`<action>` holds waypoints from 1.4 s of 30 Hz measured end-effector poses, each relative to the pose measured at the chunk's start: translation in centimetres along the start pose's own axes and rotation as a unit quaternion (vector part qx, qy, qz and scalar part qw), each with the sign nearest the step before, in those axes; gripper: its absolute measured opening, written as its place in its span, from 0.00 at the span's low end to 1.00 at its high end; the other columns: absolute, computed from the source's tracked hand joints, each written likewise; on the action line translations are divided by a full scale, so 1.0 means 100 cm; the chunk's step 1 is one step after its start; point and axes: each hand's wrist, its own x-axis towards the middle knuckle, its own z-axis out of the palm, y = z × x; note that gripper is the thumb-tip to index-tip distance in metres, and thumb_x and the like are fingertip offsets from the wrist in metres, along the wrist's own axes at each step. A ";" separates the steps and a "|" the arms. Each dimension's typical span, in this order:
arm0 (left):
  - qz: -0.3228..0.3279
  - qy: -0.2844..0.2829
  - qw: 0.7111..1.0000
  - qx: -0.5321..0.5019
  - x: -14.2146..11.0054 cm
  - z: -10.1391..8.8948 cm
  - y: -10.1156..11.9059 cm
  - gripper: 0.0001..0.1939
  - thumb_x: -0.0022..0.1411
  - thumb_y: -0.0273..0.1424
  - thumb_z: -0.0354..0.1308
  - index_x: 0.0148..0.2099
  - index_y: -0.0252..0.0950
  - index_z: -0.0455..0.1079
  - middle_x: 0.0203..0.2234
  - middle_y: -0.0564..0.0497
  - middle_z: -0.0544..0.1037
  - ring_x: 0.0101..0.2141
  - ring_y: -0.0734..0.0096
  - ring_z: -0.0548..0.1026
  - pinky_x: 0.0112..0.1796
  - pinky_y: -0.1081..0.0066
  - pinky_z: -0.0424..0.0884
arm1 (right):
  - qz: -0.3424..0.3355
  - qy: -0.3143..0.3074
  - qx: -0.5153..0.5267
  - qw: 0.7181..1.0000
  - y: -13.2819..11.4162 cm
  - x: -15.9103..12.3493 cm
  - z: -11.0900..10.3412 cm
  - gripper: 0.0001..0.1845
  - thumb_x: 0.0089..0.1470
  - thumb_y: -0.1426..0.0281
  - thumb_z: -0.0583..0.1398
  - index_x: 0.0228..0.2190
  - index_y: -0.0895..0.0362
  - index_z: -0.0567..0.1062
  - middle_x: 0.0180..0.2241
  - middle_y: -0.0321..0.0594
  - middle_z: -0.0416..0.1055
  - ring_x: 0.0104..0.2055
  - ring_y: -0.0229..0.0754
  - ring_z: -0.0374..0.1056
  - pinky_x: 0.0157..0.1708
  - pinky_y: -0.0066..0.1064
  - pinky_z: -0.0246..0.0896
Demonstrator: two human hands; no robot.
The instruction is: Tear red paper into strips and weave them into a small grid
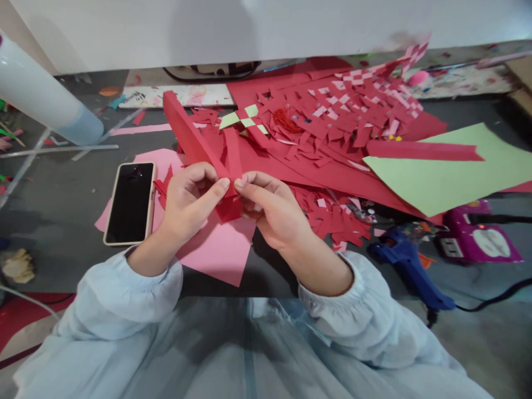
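The left hand [189, 199] and the right hand [274, 208] each pinch a folded strip of red paper [233, 152] between thumb and fingers, the thumb tips close together. The strip is held over a pink paper sheet [220, 252], in front of a heap of cut red paper. The thumbs cover part of the fold, and the fingertips behind the paper are hidden, so how its layers meet cannot be told.

The pink sheet runs under the left hand and a black-screened phone in a pale case [129, 202], which hide part of it. Beyond, red-and-pink checkered woven paper [338, 100] blends into the heap, its outline hard to follow. A white cylinder with a bluish base [50, 91] is cut off by the left edge. On the dark surface [83, 194], the blue glue gun's [409, 269] nozzle is lost among small clutter.
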 end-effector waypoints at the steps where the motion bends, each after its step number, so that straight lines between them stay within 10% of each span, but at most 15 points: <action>1: -0.001 0.000 1.000 0.001 0.000 0.000 0.000 0.16 0.59 0.35 0.67 0.24 0.36 0.66 0.18 0.58 0.66 0.20 0.80 0.62 0.22 0.75 0.59 | 0.000 0.003 0.001 1.000 0.000 0.000 0.000 0.15 0.40 0.63 0.73 0.24 0.56 0.74 0.16 0.24 0.61 0.17 0.25 0.52 0.16 0.19 0.49; 42: -0.075 -0.044 0.995 -0.049 0.002 -0.005 0.001 0.19 0.53 0.42 0.71 0.23 0.35 0.71 0.18 0.54 0.70 0.21 0.77 0.65 0.22 0.75 0.62 | -0.036 0.000 -0.022 0.999 0.001 -0.001 0.000 0.11 0.43 0.65 0.73 0.24 0.56 0.78 0.16 0.25 0.64 0.17 0.25 0.53 0.16 0.19 0.49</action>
